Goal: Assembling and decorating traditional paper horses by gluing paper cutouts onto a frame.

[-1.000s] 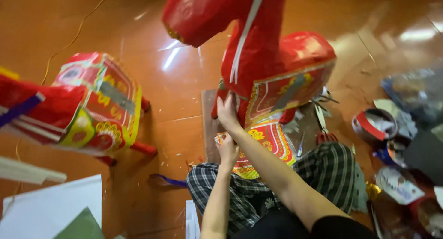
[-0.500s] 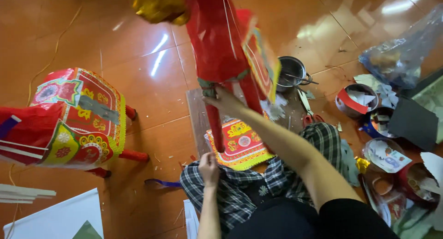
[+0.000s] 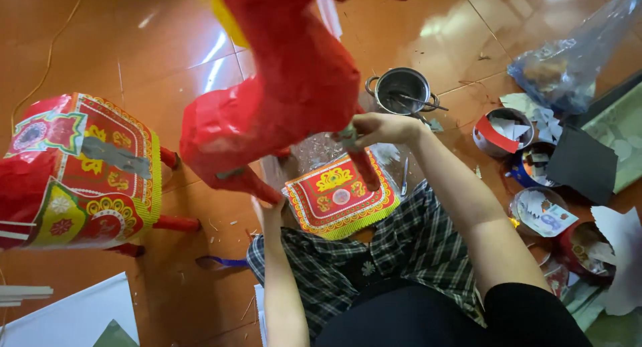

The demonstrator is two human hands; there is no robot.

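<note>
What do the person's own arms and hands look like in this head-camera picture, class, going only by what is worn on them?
Both forearms are bare. The left hand and right hand wear no gloves; no rings, watch or bracelet show. A black sleeve covers the right upper arm. The left arm shows no sleeve down to the frame's bottom edge.

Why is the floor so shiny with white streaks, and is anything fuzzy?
Head view: the white streaks are lamp glare on the glossy orange floor; the red paper horse, close to the camera, looks soft and blurred; the metal pot looks sharp.
</note>
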